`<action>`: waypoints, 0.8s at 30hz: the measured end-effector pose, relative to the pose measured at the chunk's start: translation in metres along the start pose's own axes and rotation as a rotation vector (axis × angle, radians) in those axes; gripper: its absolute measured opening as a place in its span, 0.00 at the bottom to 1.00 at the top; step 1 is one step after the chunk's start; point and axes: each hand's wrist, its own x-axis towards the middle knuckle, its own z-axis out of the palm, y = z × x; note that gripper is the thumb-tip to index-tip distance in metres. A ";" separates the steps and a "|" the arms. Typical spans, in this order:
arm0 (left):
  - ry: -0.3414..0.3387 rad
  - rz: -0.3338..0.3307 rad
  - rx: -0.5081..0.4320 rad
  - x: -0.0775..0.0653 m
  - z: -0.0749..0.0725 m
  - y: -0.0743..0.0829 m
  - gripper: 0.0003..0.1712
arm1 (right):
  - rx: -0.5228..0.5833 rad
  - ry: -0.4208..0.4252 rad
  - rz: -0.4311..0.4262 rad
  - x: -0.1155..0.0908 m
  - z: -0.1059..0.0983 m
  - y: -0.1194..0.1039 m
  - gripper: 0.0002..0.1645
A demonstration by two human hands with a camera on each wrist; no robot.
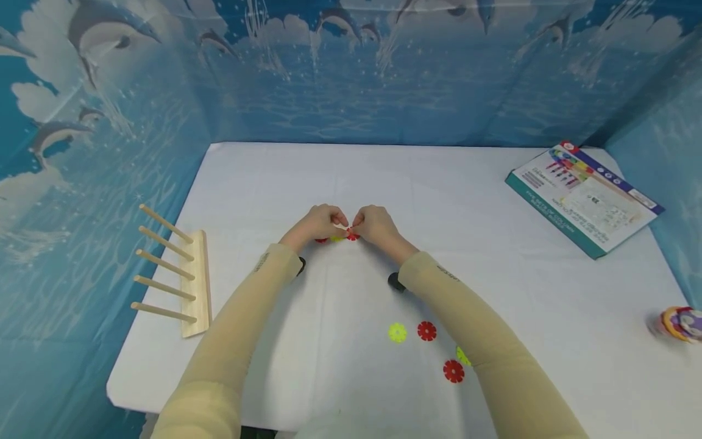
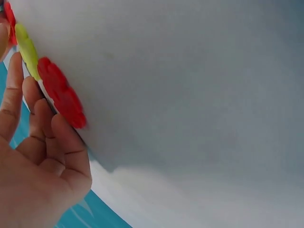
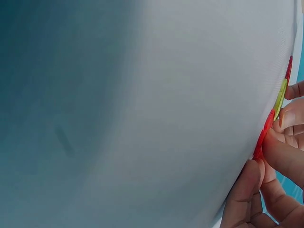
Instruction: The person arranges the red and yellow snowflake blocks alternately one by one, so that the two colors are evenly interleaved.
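Note:
Three notched flower discs stand joined in a row just above the white table: a red disc point(image 1: 353, 235), a yellow-green disc point(image 2: 27, 50) in the middle and a second red disc point(image 2: 61, 92) at the left end. My right hand point(image 1: 377, 227) pinches the right-hand red disc point(image 3: 263, 135) at its edge between thumb and finger. My left hand point(image 1: 322, 223) pinches that same disc near its join with the yellow-green one; its other fingers extend behind the row. Parts of the discs are hidden by fingertips.
Loose discs lie near the front: a yellow-green disc point(image 1: 397, 333), red discs point(image 1: 426, 331) and another yellow-green disc point(image 1: 463, 356) partly under the right sleeve. A wooden peg rack point(image 1: 202, 286) lies at left, a box point(image 1: 587, 198) at back right, a small colourful object point(image 1: 682, 323) at right.

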 end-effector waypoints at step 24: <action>0.023 -0.093 -0.070 0.003 0.004 0.005 0.12 | 0.101 -0.081 -0.040 -0.030 -0.018 0.007 0.12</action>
